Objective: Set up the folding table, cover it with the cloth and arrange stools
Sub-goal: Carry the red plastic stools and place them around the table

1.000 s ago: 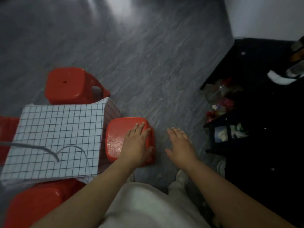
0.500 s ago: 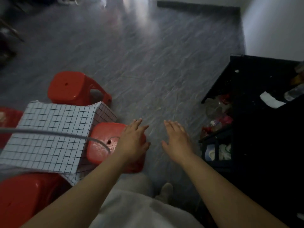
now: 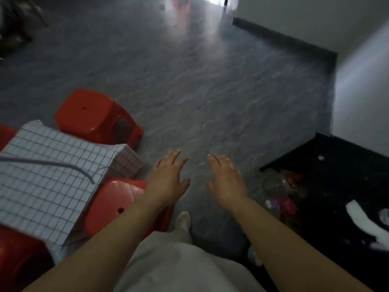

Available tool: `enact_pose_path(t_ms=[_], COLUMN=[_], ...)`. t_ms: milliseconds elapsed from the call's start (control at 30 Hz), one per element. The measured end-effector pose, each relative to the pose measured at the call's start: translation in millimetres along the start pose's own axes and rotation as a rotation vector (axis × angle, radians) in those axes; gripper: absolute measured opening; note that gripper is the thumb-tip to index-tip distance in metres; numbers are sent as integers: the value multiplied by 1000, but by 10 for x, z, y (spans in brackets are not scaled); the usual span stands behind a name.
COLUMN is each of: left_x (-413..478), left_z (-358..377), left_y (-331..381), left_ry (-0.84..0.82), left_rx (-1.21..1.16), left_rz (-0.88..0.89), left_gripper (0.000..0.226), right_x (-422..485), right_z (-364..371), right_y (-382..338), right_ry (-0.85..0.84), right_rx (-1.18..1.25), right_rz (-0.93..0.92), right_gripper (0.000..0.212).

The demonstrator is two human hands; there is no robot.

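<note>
Left hand (image 3: pixel 168 178): wide open, fingers straight and spread, holding nothing. It sits just past the right edge of the near stool, over the floor.
Right hand (image 3: pixel 226 178): wide open too, palm down, holding nothing. It is near the left hand, with a gap of floor between them.
Cloth (image 3: pixel 48 182): white with dark squares. It lies over the table (the table itself is hidden under it). Its right side hangs down by the near stool.
Near stool (image 3: pixel 113 205): red, with a small hole in the seat. Its left edge touches the hanging cloth. The left arm crosses over its right edge; I cannot tell if they touch.
Far stool (image 3: pixel 92 116): red, just behind the back edge of the cloth.
Corner stool (image 3: pixel 19 256): red, at the front edge of the cloth, partly cut off by the picture.
Cable (image 3: pixel 52 164): thin and grey, curving in front of the cloth.
Floor (image 3: pixel 210 91): grey, a wide stretch running from the hands up to the far wall.
Shelf (image 3: pixel 336 175): black, on the right. Its pointed corner is near the right hand, and small blurry things sit below it.
Wall (image 3: pixel 362 91): pale, on the right, with a dark strip along its foot.
Shoe (image 3: pixel 183 220): pale, on the floor just right of the near stool.
</note>
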State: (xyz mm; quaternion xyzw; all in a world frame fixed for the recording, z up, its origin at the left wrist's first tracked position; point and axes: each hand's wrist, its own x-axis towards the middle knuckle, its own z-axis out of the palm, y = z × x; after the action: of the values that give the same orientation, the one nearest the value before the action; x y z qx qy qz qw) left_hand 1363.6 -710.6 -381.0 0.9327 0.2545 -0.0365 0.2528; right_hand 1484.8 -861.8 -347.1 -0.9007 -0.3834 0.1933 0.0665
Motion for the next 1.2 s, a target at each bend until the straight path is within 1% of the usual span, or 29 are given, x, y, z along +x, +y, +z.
enact_pose_path(t_ms=[133, 300, 533, 633, 700, 733, 933, 1100, 1200], left_x=[511, 1157, 2040, 2287, 2369, 2383, 2373, 2437, 2508], left_z=[-215, -346, -539, -730, -843, -893, -1069, -1192, -1320], left_y=[137, 342, 527, 526, 430, 356, -355, -1120, -1556], left_ry=[4, 68, 229, 386, 485, 507, 563, 605, 605], left_rx=[-3, -46, -106, -194, -215, -215, -204, -230, -242], left_rz=[10, -51, -249, -353, -420, -449, -675, -844, -901], left_gripper=[68, 62, 56, 52, 52, 52, 51, 55, 58], right_x=[471, 1116, 2227, 2700, 2999, 3130, 3811, 4341, 4683], right_z=[-359, -609, -954, -1154, -1265, -1310, -1311, -1208, -1186], right_y=[170, 446, 714, 639, 505, 411, -308, -1016, -1463], right_ry=[-1, -57, -87, -106, -112, -119, -176, -199, -215], right_rx=[-24, -37, -53, -80, -95, -102, -160, -187, -200], right_rz=[-18, -45, -258, -381, -450, -482, -685, -763, -782], right_gripper=[74, 78, 77, 77, 77, 77, 75, 72, 72])
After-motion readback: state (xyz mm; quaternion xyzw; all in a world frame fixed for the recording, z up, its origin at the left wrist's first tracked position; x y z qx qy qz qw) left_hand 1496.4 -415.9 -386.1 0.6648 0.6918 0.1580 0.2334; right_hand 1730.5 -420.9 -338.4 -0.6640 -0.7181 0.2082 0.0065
